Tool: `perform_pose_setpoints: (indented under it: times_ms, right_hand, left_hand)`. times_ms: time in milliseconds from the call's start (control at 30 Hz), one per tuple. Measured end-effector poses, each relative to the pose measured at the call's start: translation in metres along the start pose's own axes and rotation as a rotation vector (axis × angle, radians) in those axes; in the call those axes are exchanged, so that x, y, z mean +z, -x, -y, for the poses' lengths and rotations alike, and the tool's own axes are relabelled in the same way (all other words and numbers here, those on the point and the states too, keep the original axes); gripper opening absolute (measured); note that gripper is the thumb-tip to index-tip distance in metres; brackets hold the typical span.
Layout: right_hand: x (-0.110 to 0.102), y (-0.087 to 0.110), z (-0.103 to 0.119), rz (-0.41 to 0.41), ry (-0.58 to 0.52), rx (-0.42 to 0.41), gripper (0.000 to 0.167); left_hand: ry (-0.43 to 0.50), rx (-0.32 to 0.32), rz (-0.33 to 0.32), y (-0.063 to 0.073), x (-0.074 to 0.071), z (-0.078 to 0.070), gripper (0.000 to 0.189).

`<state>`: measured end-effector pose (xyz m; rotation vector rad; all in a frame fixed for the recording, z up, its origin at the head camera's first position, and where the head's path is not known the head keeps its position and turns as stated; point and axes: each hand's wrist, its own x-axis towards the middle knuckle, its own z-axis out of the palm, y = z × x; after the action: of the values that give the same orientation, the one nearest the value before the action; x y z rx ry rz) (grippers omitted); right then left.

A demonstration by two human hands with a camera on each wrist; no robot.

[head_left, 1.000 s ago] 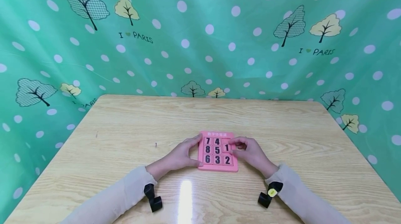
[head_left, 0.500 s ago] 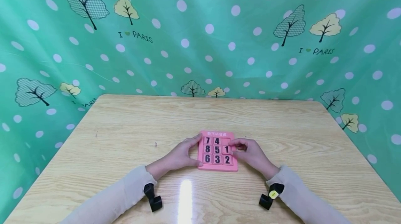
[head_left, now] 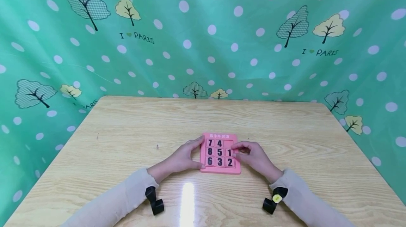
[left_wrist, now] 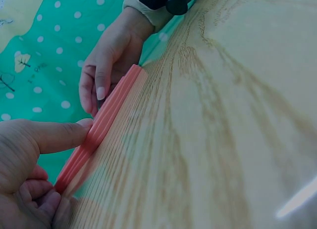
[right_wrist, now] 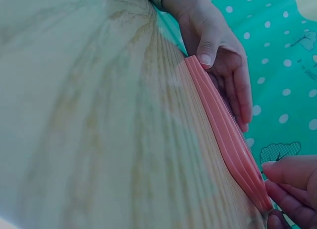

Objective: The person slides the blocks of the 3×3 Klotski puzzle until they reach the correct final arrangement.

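A pink sliding number puzzle (head_left: 220, 170) lies flat on the table, with black-numbered tiles in its frame. Its upper right slot shows bare, just above the 1 tile (head_left: 229, 153). My left hand (head_left: 182, 156) holds the frame's left side, thumb at the near corner and fingers toward the far corner. At the right side, my right hand (head_left: 255, 156) has its index finger and thumb touching the area of the 1 tile, the other fingers bent beneath. In both wrist views the puzzle (left_wrist: 106, 115) shows edge-on as a thin pink strip, its tiles hidden.
The wooden table (head_left: 127, 124) spreads around the puzzle, with a bright light reflection near its front. Behind it hangs a green dotted cloth (head_left: 222, 43) printed with trees. A black wrist camera (head_left: 155, 202) sits on the left sleeve, another (head_left: 271, 204) on the right.
The 1 tile has slid slightly toward the person, and the gap above it has widened. My right hand has shifted a little the same way; my left hand stays put.
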<state>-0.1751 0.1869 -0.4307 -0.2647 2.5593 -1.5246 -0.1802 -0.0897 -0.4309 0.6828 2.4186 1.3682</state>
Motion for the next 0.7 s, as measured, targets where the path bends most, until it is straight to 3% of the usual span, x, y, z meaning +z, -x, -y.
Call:
perform_pose_setpoints:
  times_ms: [700]
  right_hand:
    - [0.0030, -0.0082, 0.0066, -0.045, -0.023, 0.009, 0.022]
  left_hand:
    - [-0.006, 0.002, 0.001, 0.0003, 0.0002, 0.0005, 0.096]
